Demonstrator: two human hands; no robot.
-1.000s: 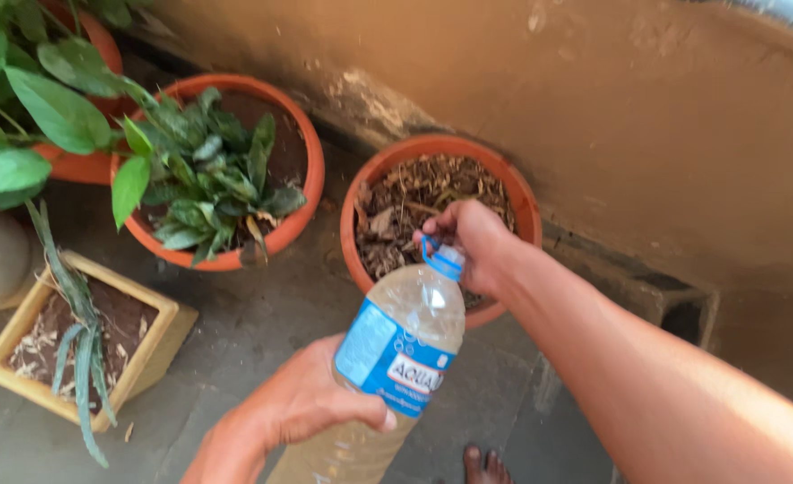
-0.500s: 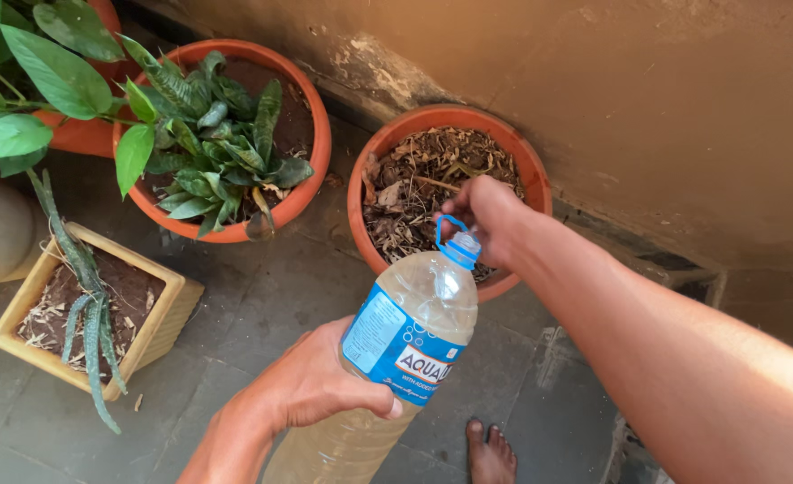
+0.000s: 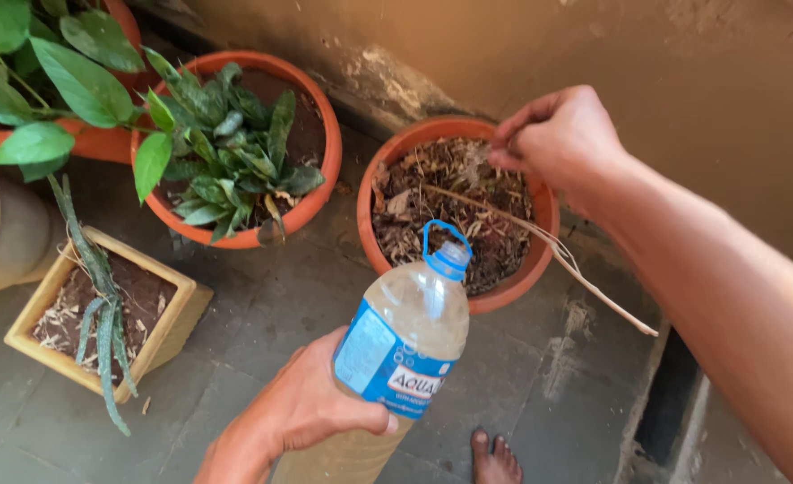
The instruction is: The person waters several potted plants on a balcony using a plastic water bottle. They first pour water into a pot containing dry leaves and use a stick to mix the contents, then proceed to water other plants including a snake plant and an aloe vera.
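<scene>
Grey stone floor (image 3: 262, 314) carries the pots. My left hand (image 3: 311, 408) grasps a clear plastic bottle with blue label (image 3: 405, 336) beside the round terracotta pot of dry leaves (image 3: 387, 161); my right hand (image 3: 562, 134) pinches a long dry stem (image 3: 549, 242) above it.

Bare arms, bare hands, one bare foot

Both forearms show uncovered along all of their visible length, with no sleeve edge in view. The left hand (image 3: 311, 412) and the right hand (image 3: 562, 134) carry no glove, ring, watch or band on the parts that show. At the lower edge a bare foot (image 3: 495, 457) shows its toes, with no shoe or sandal strap across them.
</scene>
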